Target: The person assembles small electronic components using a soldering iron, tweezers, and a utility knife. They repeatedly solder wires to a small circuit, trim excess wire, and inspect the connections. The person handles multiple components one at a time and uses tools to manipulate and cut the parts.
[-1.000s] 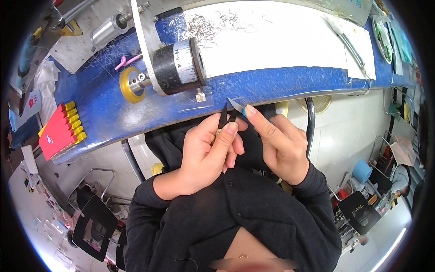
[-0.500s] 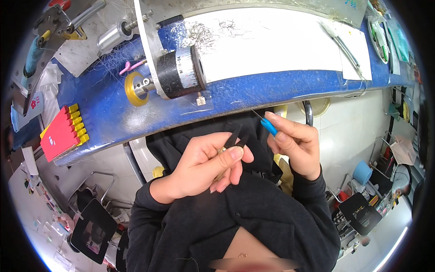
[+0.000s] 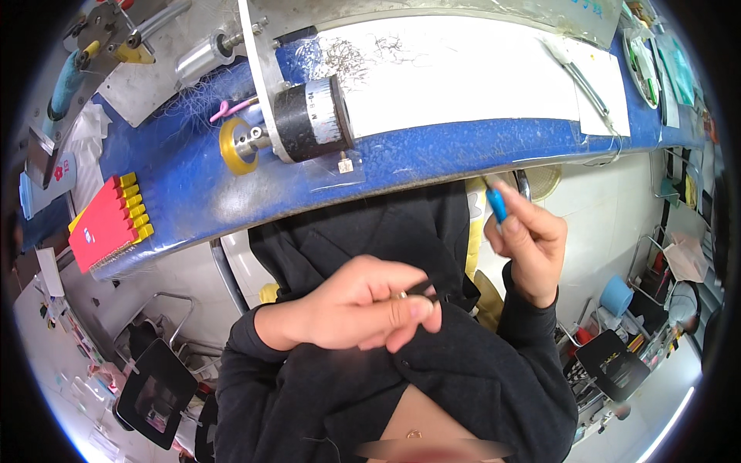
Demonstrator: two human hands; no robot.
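Note:
My left hand (image 3: pixel 351 305) is closed in front of my chest, its thumb pressing a small black piece (image 3: pixel 422 288) against the fingers. Most of that piece is covered by the hand, so its kind cannot be made out. Off to the right, just below the table edge, my right hand (image 3: pixel 532 243) pinches a slim blue-handled tool (image 3: pixel 496 205) between thumb and fingers. The tool points up toward the table; its tip is blurred now. The two hands are apart.
A blue-topped table (image 3: pixel 432 154) curves ahead of me. On it stand a black cylindrical device (image 3: pixel 305 122) with a yellow wheel (image 3: pixel 235 147), a red notebook (image 3: pixel 104 224) with yellow tabs, and a white sheet (image 3: pixel 478 77) bearing short dark curved pieces. Chairs stand behind on both sides.
My right hand has moved right and slightly up, away from the left, with the blue tool turned more upright. My left hand has rotated, and its black piece shows less.

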